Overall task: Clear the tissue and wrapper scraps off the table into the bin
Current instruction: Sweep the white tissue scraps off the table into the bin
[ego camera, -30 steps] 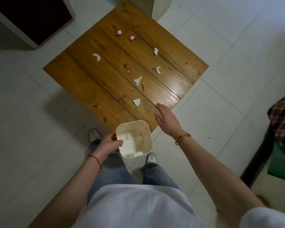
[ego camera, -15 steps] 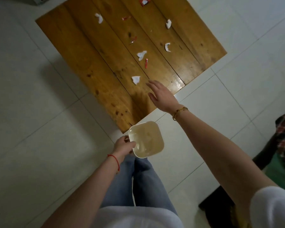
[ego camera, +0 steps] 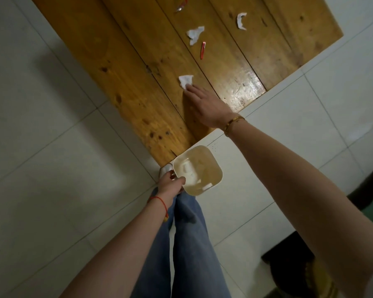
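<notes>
The right hand (ego camera: pixel 205 104) lies palm-down and spread flat on the worktop (ego camera: pixel 121 67), fingers loose, gripping nothing; its fingertips (ego camera: pixel 188 88) touch the lower edge of a crumpled white tissue scrap (ego camera: pixel 185 81). A gold bracelet (ego camera: pixel 233 123) circles that wrist.

The left hand (ego camera: pixel 170 183) is closed on the rim of the bin (ego camera: pixel 215 164), thumb over the lip at the bin's 8 o'clock corner. A red string (ego camera: pixel 159 205) is tied around this wrist. The bin is a small cream plastic tub, square with rounded corners, held just off the worktop's near corner, at 6 o'clock from the right hand. Inside it lie a few white tissue pieces (ego camera: pixel 190 168); blur keeps me from counting them exactly.

From the touched scrap, toward 12 o'clock, sits a second white tissue scrap (ego camera: pixel 194 34), larger and twisted. At 1 o'clock, just beside that one, lies a thin red wrapper strip (ego camera: pixel 203 50). Farther toward 1 o'clock rests a curved white scrap (ego camera: pixel 241 20), shaped like a crescent. At the top edge, near 12 o'clock, a small red-and-silver wrapper bit (ego camera: pixel 181 6) is partly cut off. That makes three white scraps and two red wrapper pieces visible on the wood.

The worktop is made of varnished planks, amber with dark knots, glossy near its 4 o'clock corner. It stands on a floor (ego camera: pixel 52 168) of pale square tiles. Blue jeans (ego camera: pixel 192 244) show below the bin.
</notes>
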{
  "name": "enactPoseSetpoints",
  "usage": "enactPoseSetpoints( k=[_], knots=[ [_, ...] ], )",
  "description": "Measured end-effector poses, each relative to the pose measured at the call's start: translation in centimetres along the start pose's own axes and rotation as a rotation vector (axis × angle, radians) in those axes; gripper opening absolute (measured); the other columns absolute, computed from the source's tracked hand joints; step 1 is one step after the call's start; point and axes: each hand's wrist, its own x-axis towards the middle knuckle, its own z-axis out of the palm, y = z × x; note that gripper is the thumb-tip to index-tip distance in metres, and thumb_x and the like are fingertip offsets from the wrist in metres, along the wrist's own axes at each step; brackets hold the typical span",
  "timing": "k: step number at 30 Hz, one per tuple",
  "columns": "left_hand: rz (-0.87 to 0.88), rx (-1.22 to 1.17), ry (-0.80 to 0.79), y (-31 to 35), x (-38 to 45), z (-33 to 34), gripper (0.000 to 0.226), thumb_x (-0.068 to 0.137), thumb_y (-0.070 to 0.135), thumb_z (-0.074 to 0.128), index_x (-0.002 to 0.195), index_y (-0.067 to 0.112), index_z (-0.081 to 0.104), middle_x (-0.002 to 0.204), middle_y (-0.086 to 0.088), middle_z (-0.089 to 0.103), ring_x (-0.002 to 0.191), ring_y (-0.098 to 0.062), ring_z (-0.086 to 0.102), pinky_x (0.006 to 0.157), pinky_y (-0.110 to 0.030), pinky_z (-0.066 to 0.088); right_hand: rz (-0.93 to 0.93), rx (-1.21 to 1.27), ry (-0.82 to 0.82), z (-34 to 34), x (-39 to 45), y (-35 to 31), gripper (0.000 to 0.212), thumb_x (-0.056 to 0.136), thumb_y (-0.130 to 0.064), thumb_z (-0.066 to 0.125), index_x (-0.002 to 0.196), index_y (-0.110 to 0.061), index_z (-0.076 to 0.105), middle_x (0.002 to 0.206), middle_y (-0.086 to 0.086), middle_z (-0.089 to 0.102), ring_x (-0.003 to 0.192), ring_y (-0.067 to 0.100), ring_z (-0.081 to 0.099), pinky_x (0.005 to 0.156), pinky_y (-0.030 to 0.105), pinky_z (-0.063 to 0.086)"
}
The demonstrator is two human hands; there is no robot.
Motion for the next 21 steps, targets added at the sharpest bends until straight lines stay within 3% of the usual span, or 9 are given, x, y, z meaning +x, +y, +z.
enactPoseSetpoints(
  k=[10, 14, 17, 21],
  knots=[
    [-0.005, -0.029, -0.001, 0.0, 0.5, 0.5, 0.042, 0.081, -0.002, 0.055, 0.121, 0.005, 0.059, 0.113, -0.014, 0.065, 0.105, -0.033, 0.063, 0.090, -0.042, 0.055, -0.059, 0.122, 0.024, 4.6, -9.7, -2.1, 0.049, 0.099, -0.019, 0.042, 0.145, -0.005, 0.036, 0.153, 0.013, 0.035, 0.145, 0.028, 0.023, 0.119, 0.045, 0.019],
    [0.004, -0.034, -0.021, -0.1, 0.3, 0.6, 0.041, 0.080, -0.003, 0.053, 0.120, 0.004, 0.059, 0.110, -0.014, 0.066, 0.101, -0.031, 0.064, 0.090, -0.043, 0.055, -0.063, 0.183, -0.005, 6.9, -14.6, -4.2, 0.044, 0.099, -0.021, 0.042, 0.141, -0.008, 0.044, 0.147, 0.013, 0.044, 0.143, 0.027, 0.028, 0.120, 0.040, 0.020],
    [0.025, -0.033, -0.015, -0.1, -0.4, 0.7, 0.042, 0.079, -0.004, 0.053, 0.120, 0.004, 0.059, 0.113, -0.017, 0.066, 0.102, -0.034, 0.065, 0.089, -0.044, 0.056, -0.003, 0.252, 0.019, 7.6, -17.2, -5.3, 0.041, 0.100, -0.023, 0.040, 0.138, -0.008, 0.046, 0.142, 0.012, 0.049, 0.141, 0.026, 0.032, 0.118, 0.036, 0.025],
    [0.031, 0.018, -0.012, 0.6, -2.0, 0.8, 0.047, 0.077, -0.002, 0.056, 0.124, 0.004, 0.055, 0.121, -0.020, 0.063, 0.108, -0.039, 0.063, 0.091, -0.051, 0.055, 0.177, 0.323, 0.128, 6.7, -19.5, -6.3, 0.043, 0.102, -0.030, 0.038, 0.141, -0.015, 0.042, 0.144, 0.007, 0.048, 0.138, 0.023, 0.037, 0.114, 0.028, 0.020]
  ],
)
